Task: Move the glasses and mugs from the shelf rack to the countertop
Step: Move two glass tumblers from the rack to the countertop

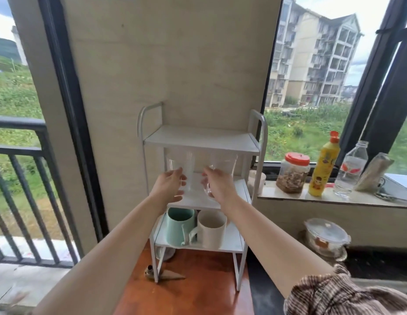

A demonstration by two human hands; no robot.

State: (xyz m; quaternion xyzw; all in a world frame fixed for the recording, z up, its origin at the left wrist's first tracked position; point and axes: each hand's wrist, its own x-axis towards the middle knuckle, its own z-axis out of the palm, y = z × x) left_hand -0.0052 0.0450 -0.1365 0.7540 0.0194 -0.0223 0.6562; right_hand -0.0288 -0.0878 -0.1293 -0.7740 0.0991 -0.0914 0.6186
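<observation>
striped sleeve (pixel 334 294) and bare forearms reach to the middle tier of the shelf rack (pixel 198 138). left hand (pixel 169 186) curls its fingers round the left glass (pixel 174 163), right hand (pixel 217 184) round the right glass (pixel 224 162), probably to carry two per trip. glasses: two sure, maybe a third between. mugs: two, mint mug (pixel 178 226) and white mug (pixel 211 228), one tier down.

We record on the sill (pixel 289 197), left to right: a white cup (pixel 257 180), partly hidden; a jar (pixel 293 176) with a red lid and brown contents; a yellow bottle (pixel 324 169) with an orange cap; a clear bottle (pixel 351 169); a leaning packet (pixel 373 172); and a white box (pixel 400 185) at the frame edge. Below the sill, a lidded glass pot (pixel 326 239) stands on a dark surface. Outside we note a black railing (pixel 16 155) on the left and an apartment block (pixel 311 60) on the right.
</observation>
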